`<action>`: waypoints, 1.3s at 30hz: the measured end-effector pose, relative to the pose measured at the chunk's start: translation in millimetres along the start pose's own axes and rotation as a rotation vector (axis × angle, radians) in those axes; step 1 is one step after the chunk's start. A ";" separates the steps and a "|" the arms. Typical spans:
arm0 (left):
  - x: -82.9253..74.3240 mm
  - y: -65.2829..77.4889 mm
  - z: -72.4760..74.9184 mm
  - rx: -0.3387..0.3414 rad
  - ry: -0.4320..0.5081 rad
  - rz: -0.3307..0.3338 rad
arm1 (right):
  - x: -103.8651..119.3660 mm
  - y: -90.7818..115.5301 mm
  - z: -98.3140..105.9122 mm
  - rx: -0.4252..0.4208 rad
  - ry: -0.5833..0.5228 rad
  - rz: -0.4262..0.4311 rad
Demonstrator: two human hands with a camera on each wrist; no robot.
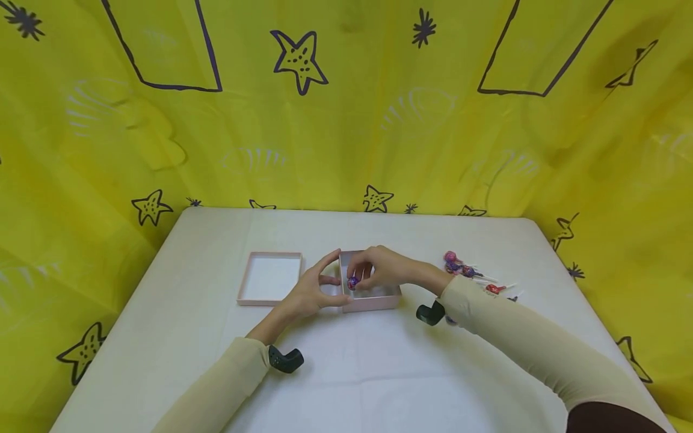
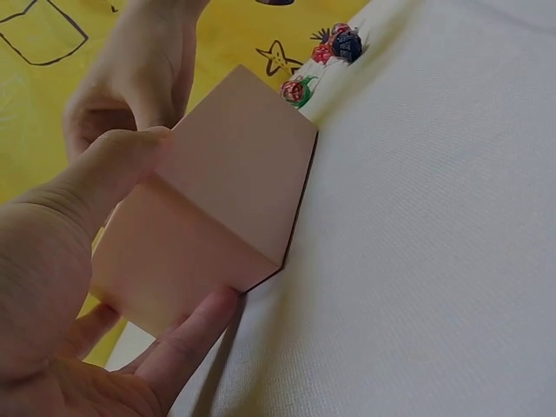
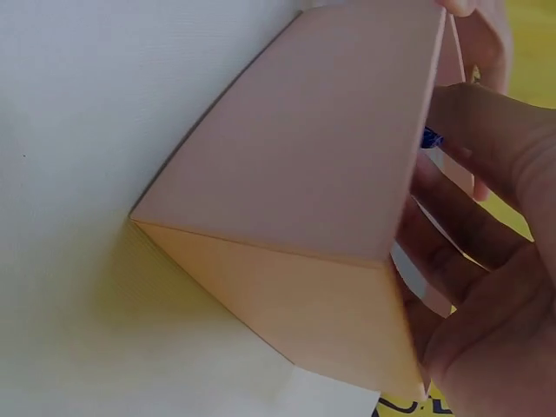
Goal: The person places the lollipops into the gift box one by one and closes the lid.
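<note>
A lollipop point(image 1: 352, 282) in a blue-purple wrapper is pinched by my right hand point(image 1: 383, 267), inside the open pink box point(image 1: 371, 303). Only a bit of the blue wrapper point(image 3: 432, 137) shows past the box wall in the right wrist view. My left hand point(image 1: 312, 291) holds the box at its left side, thumb at the front corner and index finger at the back corner. In the left wrist view, other fingertips point(image 2: 213, 313) touch the side wall point(image 2: 169, 252) low down. The right hand hides much of the box's inside.
Left of the box lies its shallow lid point(image 1: 269, 278), white inside up. Several wrapped lollipops point(image 1: 461, 268) lie in a loose pile to the right, partly behind the right sleeve. A white cloth covers the table point(image 1: 346, 373); a yellow curtain point(image 1: 346, 138) hangs around it.
</note>
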State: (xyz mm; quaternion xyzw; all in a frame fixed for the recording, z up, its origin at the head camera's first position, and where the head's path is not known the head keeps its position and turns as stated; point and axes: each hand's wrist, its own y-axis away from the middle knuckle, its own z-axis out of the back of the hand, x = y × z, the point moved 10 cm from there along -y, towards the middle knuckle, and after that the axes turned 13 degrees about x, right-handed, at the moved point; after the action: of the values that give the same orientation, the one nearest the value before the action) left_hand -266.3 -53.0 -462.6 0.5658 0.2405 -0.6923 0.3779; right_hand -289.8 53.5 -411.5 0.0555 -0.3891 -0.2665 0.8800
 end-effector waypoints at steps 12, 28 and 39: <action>-2.4 1.5 1.1 0.001 -0.011 -0.004 | 4.9 -9.3 -12.4 0.077 0.008 0.014; 0.2 0.6 0.2 0.001 -0.011 -0.002 | 6.5 -19.1 -25.7 0.151 0.033 0.065; 0.1 -0.5 -0.4 0.006 -0.013 0.001 | 4.8 -19.8 -27.6 0.157 0.012 0.041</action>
State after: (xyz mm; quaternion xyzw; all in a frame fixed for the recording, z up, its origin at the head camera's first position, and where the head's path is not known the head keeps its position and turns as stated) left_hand -266.4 -52.4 -462.8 0.5626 0.2358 -0.6965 0.3779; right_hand -275.9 31.1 -433.5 0.1180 -0.4046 -0.2166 0.8806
